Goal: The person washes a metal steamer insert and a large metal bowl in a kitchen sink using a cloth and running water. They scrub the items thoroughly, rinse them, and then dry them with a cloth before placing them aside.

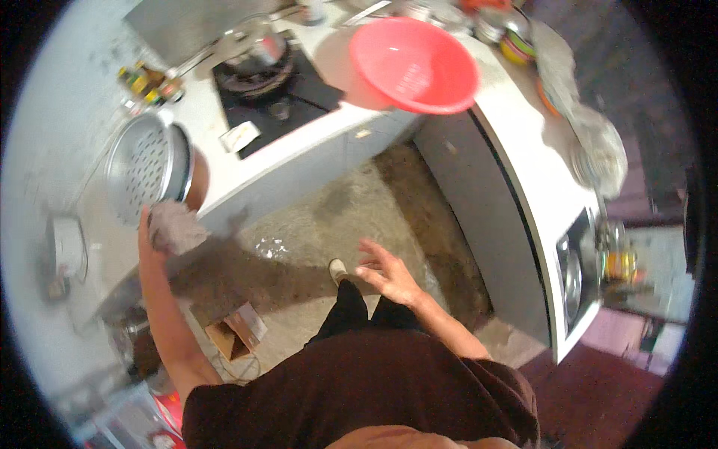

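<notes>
My left hand is closed on a crumpled grey-brown cloth that hides most of its fingers. This hand is just at the near side of a metal steamer with a perforated bottom, tilted on the counter's left end. I cannot tell whether the cloth touches the steamer. My right hand is open, fingers apart and holding nothing, in front of my body above the floor.
A black cooktop carries a lidded pot. Several bottles stand left of it. A red plastic basin sits at the counter's corner, slightly over its edge. An opened cardboard box lies on the floor at left.
</notes>
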Available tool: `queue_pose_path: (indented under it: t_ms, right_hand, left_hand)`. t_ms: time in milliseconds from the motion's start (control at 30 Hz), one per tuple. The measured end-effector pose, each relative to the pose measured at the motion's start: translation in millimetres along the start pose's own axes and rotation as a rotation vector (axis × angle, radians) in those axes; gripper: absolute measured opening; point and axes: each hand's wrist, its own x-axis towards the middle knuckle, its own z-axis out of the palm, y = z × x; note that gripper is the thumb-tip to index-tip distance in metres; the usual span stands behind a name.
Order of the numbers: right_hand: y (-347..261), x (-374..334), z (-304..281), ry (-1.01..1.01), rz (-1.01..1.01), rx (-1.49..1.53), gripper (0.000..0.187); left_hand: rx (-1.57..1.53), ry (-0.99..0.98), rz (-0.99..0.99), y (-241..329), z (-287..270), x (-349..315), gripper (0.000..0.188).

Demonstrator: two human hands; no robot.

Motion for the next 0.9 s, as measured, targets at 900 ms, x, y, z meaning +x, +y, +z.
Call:
queue_pose_path:
  t_ms: [900]
  right_hand:
    - [299, -442, -291, 1.21, 0.322, -0.196, 0.04]
  left_hand:
    - [-0.244, -0.959, -0.376, -414, 466, -202, 0.084]
